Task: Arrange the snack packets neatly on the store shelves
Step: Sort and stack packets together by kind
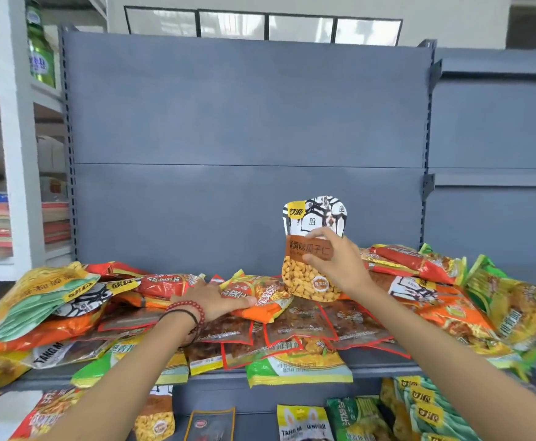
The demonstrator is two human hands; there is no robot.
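Across the bottom of the frame, loose snack packets (301, 332) sprawl over the grey shelf (381, 372). At centre, your left hand (211, 299) lies flat, fingers straight, on an orange packet (260, 300). Just right of centre, your right hand (336, 265) pinches a seed packet (305, 281) upright before the bare back panel (244, 122). It looks light, crinkly and slippery, so grip it mid-body.

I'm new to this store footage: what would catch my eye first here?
First, the white-and-yellow seed packet held upright in the right grip, centre-right against the grey back panel. Next, the jumbled heap of snack packets sprawling across the shelf below it, with the left grip resting flat on an orange packet.
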